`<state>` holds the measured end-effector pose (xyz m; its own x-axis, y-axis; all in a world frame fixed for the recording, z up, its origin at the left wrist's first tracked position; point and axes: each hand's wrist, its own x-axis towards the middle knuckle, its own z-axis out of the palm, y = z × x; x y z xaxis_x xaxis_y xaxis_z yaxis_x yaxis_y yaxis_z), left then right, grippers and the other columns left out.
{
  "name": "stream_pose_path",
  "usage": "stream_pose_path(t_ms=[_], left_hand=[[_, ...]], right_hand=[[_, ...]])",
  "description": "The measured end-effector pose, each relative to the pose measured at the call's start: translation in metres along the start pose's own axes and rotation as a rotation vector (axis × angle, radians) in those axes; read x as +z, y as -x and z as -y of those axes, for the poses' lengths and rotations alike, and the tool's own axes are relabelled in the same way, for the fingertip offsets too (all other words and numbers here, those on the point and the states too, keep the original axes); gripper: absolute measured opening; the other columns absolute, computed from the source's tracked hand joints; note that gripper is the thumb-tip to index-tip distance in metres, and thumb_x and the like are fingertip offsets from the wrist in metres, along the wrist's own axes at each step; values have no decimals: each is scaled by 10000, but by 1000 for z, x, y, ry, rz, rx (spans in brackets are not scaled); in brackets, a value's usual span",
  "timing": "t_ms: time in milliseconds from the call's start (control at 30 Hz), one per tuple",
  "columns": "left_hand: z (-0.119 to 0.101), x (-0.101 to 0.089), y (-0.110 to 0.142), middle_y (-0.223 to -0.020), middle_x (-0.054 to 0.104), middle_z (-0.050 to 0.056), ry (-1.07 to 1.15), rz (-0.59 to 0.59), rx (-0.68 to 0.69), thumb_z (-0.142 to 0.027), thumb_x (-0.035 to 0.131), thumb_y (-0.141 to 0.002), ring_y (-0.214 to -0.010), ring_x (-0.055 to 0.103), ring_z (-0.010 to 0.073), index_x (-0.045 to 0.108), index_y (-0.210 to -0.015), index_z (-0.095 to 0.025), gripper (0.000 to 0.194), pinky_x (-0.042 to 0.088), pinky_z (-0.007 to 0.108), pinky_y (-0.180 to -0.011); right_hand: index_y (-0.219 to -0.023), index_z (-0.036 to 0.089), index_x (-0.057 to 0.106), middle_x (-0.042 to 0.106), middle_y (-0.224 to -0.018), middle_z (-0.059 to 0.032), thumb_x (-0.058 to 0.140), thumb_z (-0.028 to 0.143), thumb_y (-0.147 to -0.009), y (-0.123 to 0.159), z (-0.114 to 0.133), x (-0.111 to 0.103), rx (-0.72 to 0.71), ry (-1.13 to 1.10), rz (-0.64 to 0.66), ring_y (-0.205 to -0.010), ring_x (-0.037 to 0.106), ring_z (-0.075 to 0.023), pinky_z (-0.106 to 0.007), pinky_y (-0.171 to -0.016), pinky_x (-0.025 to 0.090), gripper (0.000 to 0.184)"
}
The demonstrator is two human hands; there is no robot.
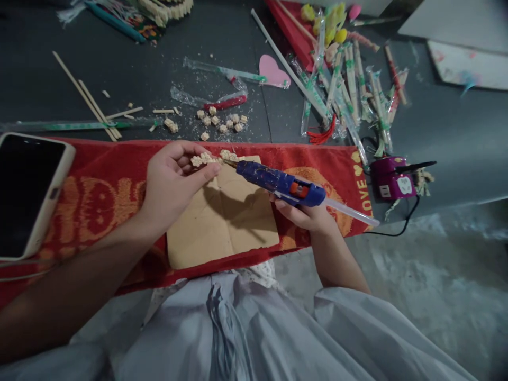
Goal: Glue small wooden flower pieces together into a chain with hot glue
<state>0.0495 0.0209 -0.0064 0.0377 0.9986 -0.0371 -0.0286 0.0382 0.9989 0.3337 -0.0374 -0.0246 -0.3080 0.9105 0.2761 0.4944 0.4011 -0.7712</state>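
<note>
Between the thumb and fingers of my left hand is a cream piece built from small knobbly clusters. My right hand is wrapped round a blue hot glue gun, with a clear glue stick sticking out of its back. The gun's metal nozzle points left and meets the cream piece, or lies just in front of it; I cannot tell which. Beneath both hands lies a folded tan sheet on a red towel. Several loose cream clusters lie just beyond the towel.
A phone rests at the left on the towel. Thin wooden sticks and a pink paper heart are further back. Plastic-wrapped sticks are heaped at the back right. A purple box with a black cable stands near the right edge.
</note>
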Motion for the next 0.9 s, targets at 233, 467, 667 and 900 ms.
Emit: stream_pose_path(t_ms=[233,467,667,900], left_hand=[[0,0,0,-818,792,-21,7,18,4,-267,1054,-741,-780,743,162,774,-911,-236,329,634,289,-745],[-3,1,1,-818,793,-10,32,36,-42,-249,1066,-756,-775,749,165,798,-916,-229,313,643,288,-721],[-3,2,1,-804,796,-15,93,42,-60,-346,1115,-657,-741,750,145,805,-902,-225,414,650,256,-705],[-5,4,0,-796,804,-2,160,50,-140,-322,1146,-608,-731,758,138,791,-900,-198,476,692,253,-728]], right_hand=[[-864,275,649,675,-784,-50,592,780,-1100,3,-5,1,11,-43,-15,-663,612,-219,-376,-618,518,560],[-941,285,686,722,-845,-48,671,667,-1108,7,-11,1,-40,-62,-36,-719,669,-233,-377,-652,547,417],[-904,274,675,710,-805,-54,574,731,-1132,5,-6,-1,-51,53,-39,-687,662,-222,-362,-626,562,521],[-1118,269,744,836,-965,-69,724,521,-1115,1,-4,-2,-239,110,-120,-788,802,-225,-331,-710,678,253]])
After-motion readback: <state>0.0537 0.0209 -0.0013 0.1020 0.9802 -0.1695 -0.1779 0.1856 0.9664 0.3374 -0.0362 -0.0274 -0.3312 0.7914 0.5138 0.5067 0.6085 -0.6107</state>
